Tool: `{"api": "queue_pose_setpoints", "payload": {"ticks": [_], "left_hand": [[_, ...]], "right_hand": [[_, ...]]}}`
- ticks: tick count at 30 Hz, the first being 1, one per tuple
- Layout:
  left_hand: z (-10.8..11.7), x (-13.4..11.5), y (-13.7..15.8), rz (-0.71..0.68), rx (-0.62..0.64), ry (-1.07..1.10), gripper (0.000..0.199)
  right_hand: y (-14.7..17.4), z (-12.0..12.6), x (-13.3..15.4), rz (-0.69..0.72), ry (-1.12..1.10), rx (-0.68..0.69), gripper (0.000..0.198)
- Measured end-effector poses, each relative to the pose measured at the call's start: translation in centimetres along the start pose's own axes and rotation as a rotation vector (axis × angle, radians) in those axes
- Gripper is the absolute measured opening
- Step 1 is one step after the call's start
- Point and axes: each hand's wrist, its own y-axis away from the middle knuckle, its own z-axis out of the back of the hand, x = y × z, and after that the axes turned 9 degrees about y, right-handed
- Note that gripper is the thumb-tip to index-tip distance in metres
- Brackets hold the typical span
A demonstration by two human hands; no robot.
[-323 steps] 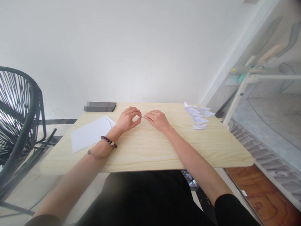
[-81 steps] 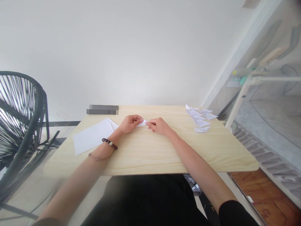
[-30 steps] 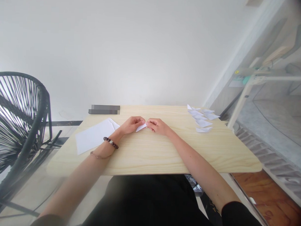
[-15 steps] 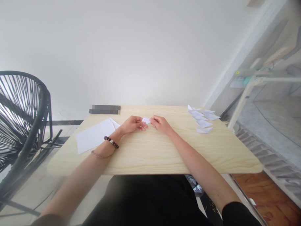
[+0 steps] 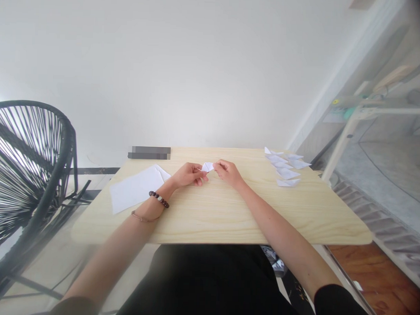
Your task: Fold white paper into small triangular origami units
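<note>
A small piece of folded white paper (image 5: 207,166) is held between my two hands, over the middle of the table. My left hand (image 5: 191,175) pinches its left side, thumb on top and fingers underneath. The right edge is gripped by my right hand (image 5: 228,171), between thumb and curled fingers. Parts of the paper are hidden behind the fingers. Left of my left hand lie flat white paper sheets (image 5: 135,189). Several folded white paper boats (image 5: 287,174) are grouped at the table's right.
The pale wooden table (image 5: 208,217) stands against a white wall (image 5: 206,74). A dark woven chair (image 5: 64,138) is at the left. A dark, pixel-blurred object (image 5: 149,153) lies at the back left. A white metal frame (image 5: 344,139) stands at the right.
The folded paper shows a little more of its surface between my hands, and my right hand has shifted slightly right. The whole view has moved slightly.
</note>
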Motion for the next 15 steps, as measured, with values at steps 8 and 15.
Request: {"api": "queue_pose_setpoints", "payload": {"ticks": [8, 15], "left_hand": [[-0.01, -0.19, 0.21, -0.057, -0.047, -0.065, 0.034], [-0.45, 0.1, 0.23, -0.017, 0.044, 0.0, 0.038]], "right_hand": [[0.07, 0.01, 0.2, -0.001, -0.076, 0.049, 0.032], [0.17, -0.05, 0.18, 0.044, -0.014, 0.1, 0.037]]}}
